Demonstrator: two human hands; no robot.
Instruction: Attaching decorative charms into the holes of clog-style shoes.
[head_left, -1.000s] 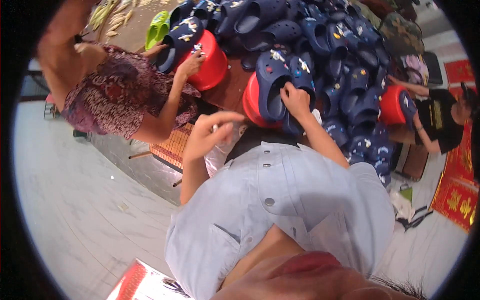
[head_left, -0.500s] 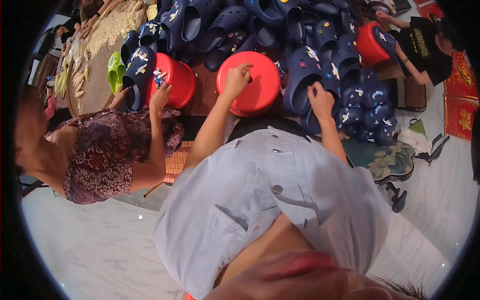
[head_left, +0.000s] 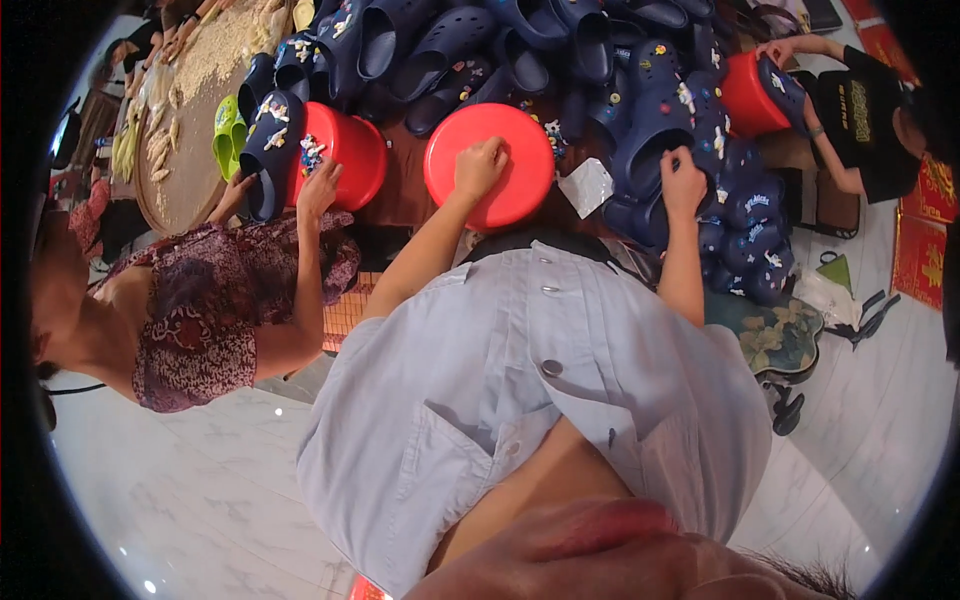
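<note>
Marbled floor [head_left: 190,480], round plastic stool [head_left: 529,162]

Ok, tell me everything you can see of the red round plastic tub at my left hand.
The red round plastic-looking tub shows a smooth, flat circular face with a rounded edge, turned toward the camera. It stands just in front of your body, with navy foam-looking clogs beyond it and a flat white packet close by its right. Your left hand covers part of the face, seemingly touching it. What supports it is hidden.
</note>
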